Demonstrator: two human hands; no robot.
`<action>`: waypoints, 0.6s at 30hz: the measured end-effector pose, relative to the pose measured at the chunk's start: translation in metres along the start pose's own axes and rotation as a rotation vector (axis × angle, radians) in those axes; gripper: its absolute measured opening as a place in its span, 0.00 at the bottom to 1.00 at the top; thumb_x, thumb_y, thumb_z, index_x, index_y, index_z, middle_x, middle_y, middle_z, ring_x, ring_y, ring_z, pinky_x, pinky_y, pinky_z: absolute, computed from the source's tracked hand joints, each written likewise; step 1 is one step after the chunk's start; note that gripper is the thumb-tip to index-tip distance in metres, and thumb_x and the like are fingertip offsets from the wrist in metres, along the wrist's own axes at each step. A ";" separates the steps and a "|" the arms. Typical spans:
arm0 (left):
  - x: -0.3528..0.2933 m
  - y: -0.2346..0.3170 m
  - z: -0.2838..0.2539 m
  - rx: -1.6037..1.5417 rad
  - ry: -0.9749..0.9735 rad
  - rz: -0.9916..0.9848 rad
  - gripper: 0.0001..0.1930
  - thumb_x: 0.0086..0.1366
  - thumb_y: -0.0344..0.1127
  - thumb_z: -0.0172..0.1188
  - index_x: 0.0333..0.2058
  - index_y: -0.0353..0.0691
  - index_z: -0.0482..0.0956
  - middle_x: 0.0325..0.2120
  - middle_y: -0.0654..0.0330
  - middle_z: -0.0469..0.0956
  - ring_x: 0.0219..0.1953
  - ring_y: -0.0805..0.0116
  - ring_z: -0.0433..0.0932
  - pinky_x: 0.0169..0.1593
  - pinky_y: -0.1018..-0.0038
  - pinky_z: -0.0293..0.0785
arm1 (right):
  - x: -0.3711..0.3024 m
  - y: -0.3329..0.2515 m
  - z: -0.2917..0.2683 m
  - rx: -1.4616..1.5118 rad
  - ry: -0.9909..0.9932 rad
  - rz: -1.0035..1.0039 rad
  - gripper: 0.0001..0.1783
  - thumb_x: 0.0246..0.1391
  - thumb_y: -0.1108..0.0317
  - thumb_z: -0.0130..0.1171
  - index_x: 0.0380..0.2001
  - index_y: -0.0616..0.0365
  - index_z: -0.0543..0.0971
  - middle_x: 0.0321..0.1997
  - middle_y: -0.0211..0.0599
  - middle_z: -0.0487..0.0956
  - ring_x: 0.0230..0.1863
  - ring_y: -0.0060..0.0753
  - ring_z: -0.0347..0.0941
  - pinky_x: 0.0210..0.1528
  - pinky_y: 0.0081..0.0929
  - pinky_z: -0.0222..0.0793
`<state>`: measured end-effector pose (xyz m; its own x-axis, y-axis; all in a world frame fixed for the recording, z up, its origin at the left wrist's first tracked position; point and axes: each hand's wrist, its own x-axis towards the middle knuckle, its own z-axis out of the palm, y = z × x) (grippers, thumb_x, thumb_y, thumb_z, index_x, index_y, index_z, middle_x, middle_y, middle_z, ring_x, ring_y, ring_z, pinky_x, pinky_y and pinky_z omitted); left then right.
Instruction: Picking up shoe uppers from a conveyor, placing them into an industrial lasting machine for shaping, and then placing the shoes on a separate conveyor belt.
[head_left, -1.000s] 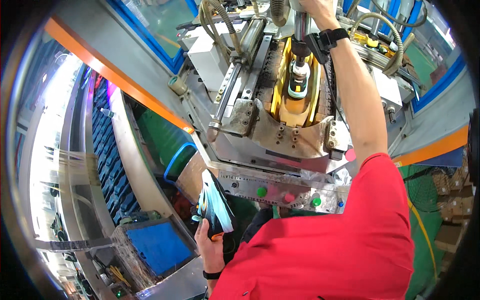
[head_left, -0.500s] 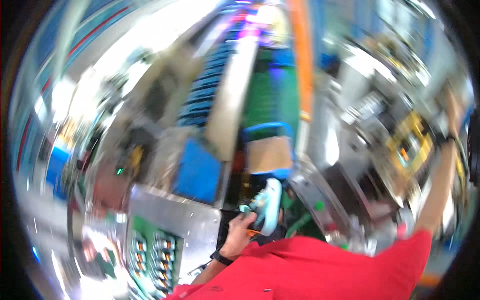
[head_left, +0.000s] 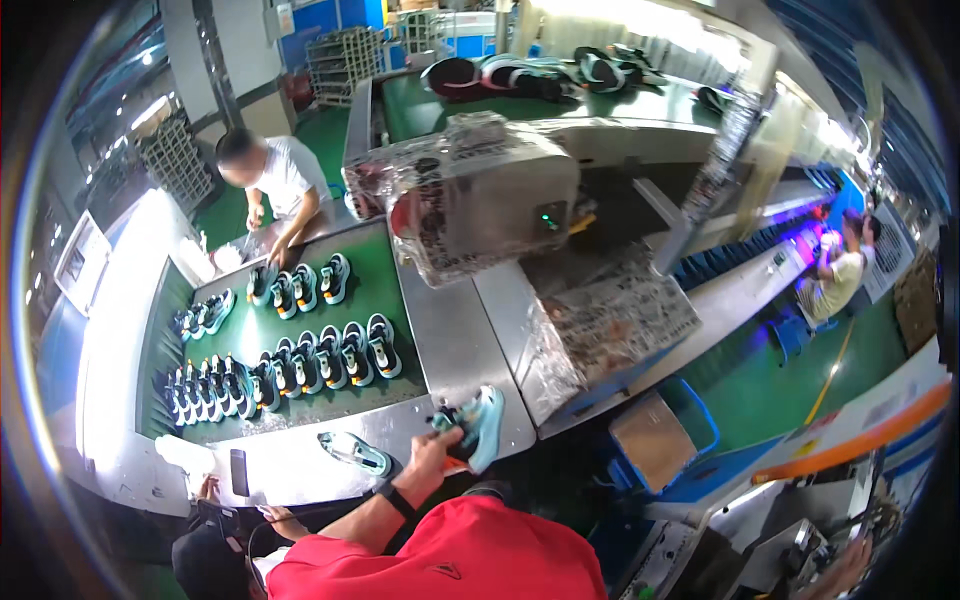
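My left hand [head_left: 432, 456] is closed round a sneaker [head_left: 485, 432] with a pale mint sole, held on its side over the metal ledge near the belt's corner. Another light-coloured sneaker [head_left: 355, 453] lies on the ledge to the left of that hand. Far at the lower right, what looks like my right hand [head_left: 843, 574] is beside dark machine parts; it is dim and blurred, so its fingers are hard to read. Rows of similar sneakers [head_left: 328, 358] stand on the green conveyor belt [head_left: 300, 405] ahead to the left.
A person in white [head_left: 295, 180] handles a shoe across the belt. Beside my left, another person with a dark cap [head_left: 212, 560] is near a phone [head_left: 239, 472] on the ledge. A plastic-wrapped machine [head_left: 480, 195] stands ahead; a blue-framed chair [head_left: 655, 440] is to the right.
My view has swung left from the machinery toward the shoe belt. The sneaker stays in my left hand, now above the metal ledge. My right hand shows lower in the picture.
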<state>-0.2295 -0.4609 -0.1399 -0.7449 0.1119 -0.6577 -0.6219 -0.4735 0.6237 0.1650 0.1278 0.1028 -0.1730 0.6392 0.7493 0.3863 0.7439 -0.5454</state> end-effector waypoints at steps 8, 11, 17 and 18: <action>0.197 0.145 -0.052 -0.041 0.209 0.306 0.11 0.60 0.28 0.62 0.39 0.27 0.78 0.33 0.53 0.81 0.31 0.62 0.82 0.34 0.68 0.81 | 0.074 -0.404 0.392 0.285 -0.629 -0.499 0.22 0.54 0.81 0.57 0.54 0.60 0.75 0.54 0.37 0.77 0.54 0.28 0.71 0.58 0.27 0.65; 0.272 0.184 -0.093 -0.128 0.335 0.386 0.12 0.60 0.31 0.63 0.37 0.26 0.77 0.30 0.53 0.81 0.27 0.63 0.81 0.29 0.69 0.80 | 0.078 -0.522 0.519 0.095 -0.653 -1.043 0.32 0.48 0.83 0.58 0.59 0.56 0.71 0.59 0.40 0.74 0.60 0.38 0.69 0.63 0.31 0.62; 0.419 0.269 -0.164 0.025 0.526 0.414 0.16 0.51 0.35 0.68 0.28 0.24 0.77 0.25 0.53 0.79 0.25 0.65 0.79 0.28 0.69 0.75 | 0.045 -0.667 0.676 0.040 -0.725 -1.412 0.45 0.37 0.85 0.60 0.65 0.53 0.64 0.66 0.45 0.68 0.68 0.46 0.62 0.70 0.34 0.53; 0.439 0.283 -0.172 0.086 0.573 0.445 0.17 0.50 0.34 0.68 0.33 0.25 0.77 0.26 0.53 0.79 0.29 0.65 0.79 0.30 0.69 0.76 | 0.043 -0.677 0.698 0.112 -0.748 -1.365 0.45 0.35 0.86 0.60 0.63 0.54 0.66 0.63 0.46 0.70 0.66 0.48 0.64 0.68 0.33 0.56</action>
<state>-0.6912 -0.6958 -0.3244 -0.7029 -0.5611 -0.4371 -0.3239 -0.2947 0.8990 -0.7362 -0.2124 0.2418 -0.7315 -0.5851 0.3501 -0.4948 0.8088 0.3178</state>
